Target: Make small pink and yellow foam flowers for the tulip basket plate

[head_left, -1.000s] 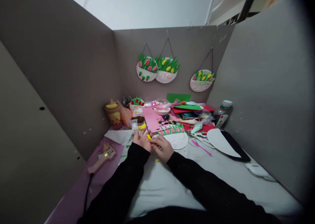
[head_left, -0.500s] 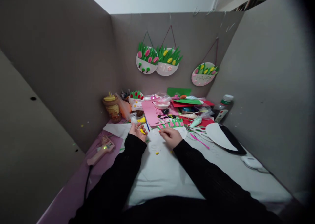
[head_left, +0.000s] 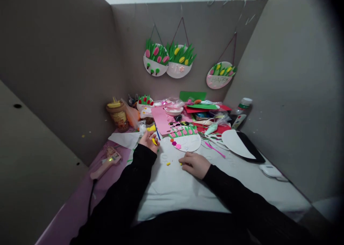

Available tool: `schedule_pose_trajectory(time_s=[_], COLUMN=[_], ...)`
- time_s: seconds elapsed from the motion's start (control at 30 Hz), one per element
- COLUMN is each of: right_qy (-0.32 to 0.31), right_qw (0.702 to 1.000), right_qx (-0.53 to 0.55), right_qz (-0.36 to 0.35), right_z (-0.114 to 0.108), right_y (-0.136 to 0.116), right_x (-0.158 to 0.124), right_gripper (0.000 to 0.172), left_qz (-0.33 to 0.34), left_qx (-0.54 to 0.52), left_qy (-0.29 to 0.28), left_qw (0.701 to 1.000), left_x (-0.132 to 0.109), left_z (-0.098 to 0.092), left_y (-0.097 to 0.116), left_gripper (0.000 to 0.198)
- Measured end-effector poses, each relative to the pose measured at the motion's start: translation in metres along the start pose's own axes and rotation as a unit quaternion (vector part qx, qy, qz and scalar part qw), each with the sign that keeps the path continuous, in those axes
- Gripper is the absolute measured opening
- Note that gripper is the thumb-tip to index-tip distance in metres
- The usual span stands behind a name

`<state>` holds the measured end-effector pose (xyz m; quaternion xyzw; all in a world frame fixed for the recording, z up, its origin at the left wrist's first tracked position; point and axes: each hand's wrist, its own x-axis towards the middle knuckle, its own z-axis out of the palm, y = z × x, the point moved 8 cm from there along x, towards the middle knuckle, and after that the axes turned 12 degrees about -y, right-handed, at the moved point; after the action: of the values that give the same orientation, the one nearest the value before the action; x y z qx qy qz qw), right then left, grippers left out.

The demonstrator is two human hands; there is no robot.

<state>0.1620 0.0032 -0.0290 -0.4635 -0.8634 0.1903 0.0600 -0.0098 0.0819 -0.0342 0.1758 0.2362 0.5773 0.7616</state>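
Note:
My left hand is turned palm up with curled fingers around a yellow lump of modelling clay. My right hand is down on the white cloth, thumb and fingertips closing at a small yellow clay bit. Another yellow bit lies on the cloth to its left. Just beyond the right hand is a half-covered paper plate with green grass and pink tulips along its top. Small orange, magenta and pink flowers sit at its left edge.
A pink glue gun with a lit light lies at left. Scissors, a pink stick and a black tablet are at right. Coloured paper, a cup and a bottle stand behind. Decorated plates hang on the partition.
My right hand has moved off the plate's left edge, back towards me and onto the cloth, so the small flowers now show. My left hand still holds the yellow clay.

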Motion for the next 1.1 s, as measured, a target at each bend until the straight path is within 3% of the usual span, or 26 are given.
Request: schedule_pose_trajectory(time_s=[0.37,0.63,1.1], right_qy=[0.047,0.099,0.108], right_qw=[0.999,0.992,0.98], right_qx=[-0.014,-0.049,-0.165], right_qz=[-0.014,-0.066,-0.029], right_z=[0.004,0.005,0.014], right_y=[-0.005,-0.041,-0.055], right_x=[0.004,0.01,0.021], right_gripper=[0.012,0.012,0.021], left_qz=[-0.009,-0.01,-0.018], left_qx=[-0.016,-0.008,0.0], left_qy=[-0.013,-0.003,-0.012], left_qw=[1.0,1.0,1.0], left_x=[-0.002,-0.004,-0.003], left_z=[0.002,0.002,0.002], left_y=[-0.001,-0.002,-0.007], left_gripper=[0.022,0.02,0.02])
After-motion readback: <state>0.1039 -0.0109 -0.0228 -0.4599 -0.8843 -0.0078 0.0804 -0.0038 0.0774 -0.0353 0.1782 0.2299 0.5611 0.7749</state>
